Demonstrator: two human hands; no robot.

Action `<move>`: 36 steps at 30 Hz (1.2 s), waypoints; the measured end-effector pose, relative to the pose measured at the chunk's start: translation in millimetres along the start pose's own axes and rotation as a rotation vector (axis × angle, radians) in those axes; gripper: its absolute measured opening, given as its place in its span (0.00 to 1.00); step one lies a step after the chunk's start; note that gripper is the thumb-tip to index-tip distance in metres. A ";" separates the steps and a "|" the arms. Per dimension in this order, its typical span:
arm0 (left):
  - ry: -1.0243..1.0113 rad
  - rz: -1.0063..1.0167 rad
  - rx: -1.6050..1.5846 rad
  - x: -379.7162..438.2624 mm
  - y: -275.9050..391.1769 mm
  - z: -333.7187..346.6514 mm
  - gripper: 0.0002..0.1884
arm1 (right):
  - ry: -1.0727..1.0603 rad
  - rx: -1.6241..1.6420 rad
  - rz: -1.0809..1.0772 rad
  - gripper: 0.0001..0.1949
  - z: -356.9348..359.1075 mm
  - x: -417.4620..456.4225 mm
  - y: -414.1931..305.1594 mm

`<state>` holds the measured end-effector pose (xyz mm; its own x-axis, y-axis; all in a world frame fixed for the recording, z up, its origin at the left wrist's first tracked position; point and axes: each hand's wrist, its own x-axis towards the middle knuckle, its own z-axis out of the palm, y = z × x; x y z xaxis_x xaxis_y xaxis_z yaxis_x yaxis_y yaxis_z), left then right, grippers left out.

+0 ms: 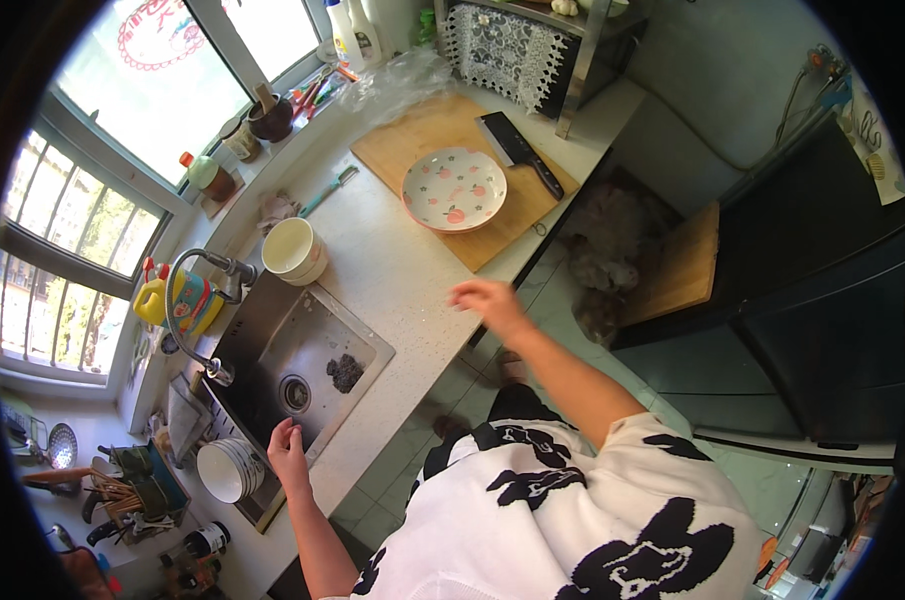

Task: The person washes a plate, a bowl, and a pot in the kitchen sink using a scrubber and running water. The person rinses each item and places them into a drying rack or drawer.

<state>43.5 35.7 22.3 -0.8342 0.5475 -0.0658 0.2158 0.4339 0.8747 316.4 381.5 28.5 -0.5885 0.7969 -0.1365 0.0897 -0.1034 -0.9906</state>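
Note:
My left hand [290, 459] hovers over the near edge of the steel sink [272, 349], fingers loosely curled and nothing visible in them. Close by is a stack of white bowls [231, 470]. My right hand [497, 306], slightly blurred, is above the counter's front edge with its fingers partly bent and empty. Beyond it, a peach-patterned plate [454, 189] rests on a wooden cutting board [381, 142]. A black cleaver [522, 154] lies on the board beside the plate. Inside the sink, a dark scouring pad [344, 373] sits near the drain [295, 394].
Cream bowls [295, 250] are stacked at the sink's far corner, near a teal peeler [331, 191]. A flexible faucet [176, 300] arches over the basin. A yellow detergent jug [186, 302] stands behind it. Plastic bags [610, 240] are on the floor at right.

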 end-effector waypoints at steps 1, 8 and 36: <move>-0.007 -0.014 0.018 -5.8 8.0 4.0 0.12 | 0.175 0.089 0.092 0.09 -32.0 0.5 11.8; 0.026 -0.013 -0.062 -5.7 74.9 58.6 0.11 | 0.535 0.393 0.492 0.16 -167.1 47.3 95.9; 0.021 -0.558 -0.314 117.2 197.0 402.8 0.11 | 0.260 0.566 0.659 0.06 -277.0 27.0 171.3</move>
<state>192.7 473.6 -6.4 -0.7887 0.2843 -0.5451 -0.4102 0.4171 0.8110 538.4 550.2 -141.9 -0.3518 0.5748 -0.7388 -0.1043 -0.8084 -0.5793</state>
